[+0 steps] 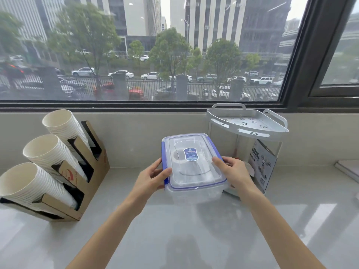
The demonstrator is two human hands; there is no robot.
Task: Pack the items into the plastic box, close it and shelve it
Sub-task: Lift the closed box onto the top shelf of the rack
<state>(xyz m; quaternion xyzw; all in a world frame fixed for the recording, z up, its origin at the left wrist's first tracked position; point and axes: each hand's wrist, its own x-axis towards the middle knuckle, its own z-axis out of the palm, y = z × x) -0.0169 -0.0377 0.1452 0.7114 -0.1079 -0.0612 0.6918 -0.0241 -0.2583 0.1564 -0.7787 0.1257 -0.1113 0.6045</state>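
A clear plastic box (194, 193) with a blue-trimmed lid and a blue label sits in the middle of the view, lid on. My left hand (153, 176) grips its left side, thumb over the lid edge. My right hand (232, 169) grips its right side. The box looks lifted slightly above the grey counter (174, 239). What is inside is hard to make out through the lid. A white two-tier corner shelf (246, 121) stands just right of the box, its top tier bare.
A cardboard holder (87, 183) with three stacks of white paper cups lies at the left. A printed card (262, 166) leans under the shelf's top tier. A flat white object (349, 169) lies at the far right. A window ledge runs behind.
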